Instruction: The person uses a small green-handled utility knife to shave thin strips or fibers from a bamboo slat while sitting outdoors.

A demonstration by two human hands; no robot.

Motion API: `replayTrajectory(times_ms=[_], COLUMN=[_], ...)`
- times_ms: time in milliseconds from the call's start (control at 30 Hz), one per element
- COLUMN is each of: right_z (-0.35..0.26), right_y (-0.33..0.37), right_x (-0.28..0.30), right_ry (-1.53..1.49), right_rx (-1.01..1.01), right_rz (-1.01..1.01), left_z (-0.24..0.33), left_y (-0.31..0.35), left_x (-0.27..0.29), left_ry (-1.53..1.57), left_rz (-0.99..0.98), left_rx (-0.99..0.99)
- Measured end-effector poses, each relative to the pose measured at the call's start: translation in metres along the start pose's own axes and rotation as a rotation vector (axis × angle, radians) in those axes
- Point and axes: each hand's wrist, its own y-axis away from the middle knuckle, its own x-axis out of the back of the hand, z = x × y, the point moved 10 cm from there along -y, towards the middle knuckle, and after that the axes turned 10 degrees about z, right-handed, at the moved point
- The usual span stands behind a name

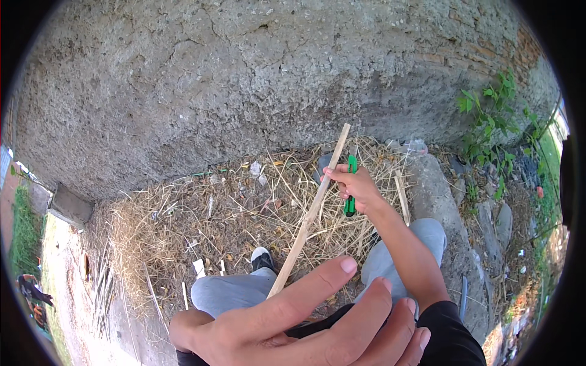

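Observation:
My left hand (293, 323) is close to the camera at the bottom, fingers wrapped loosely around the near end of a long pale wooden stick (311, 210). The stick slants up and right toward the rough wall. My right hand (354, 186) is farther out, closed on a green-handled knife (351, 183) held against the stick's upper part. Below the hands are my knees in grey trousers (232, 290) and a black-and-white shoe (262, 259).
A rough grey plastered wall (256, 73) fills the top. Dry straw and litter (201, 219) cover the ground at its foot. A second short stick (401, 198) lies right of my hand. Stones (439, 195) and green weeds (488, 122) are at the right.

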Motion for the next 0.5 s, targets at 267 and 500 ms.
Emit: replayTrajectory(times_ms=[267,500], right_z=[-0.011,-0.006], right_y=[0.008,0.002], right_x=[-0.010,0.006], right_ry=[-0.036,-0.027], right_rx=[0.042,0.048], right_rz=[-0.009,0.018], left_z=[0.008,-0.096], left_y=[0.003,0.104], left_x=[0.011,-0.011], left_ry=[-0.109,-0.248], left_rz=[-0.002,-0.654], left_rx=[-0.242,0.390])
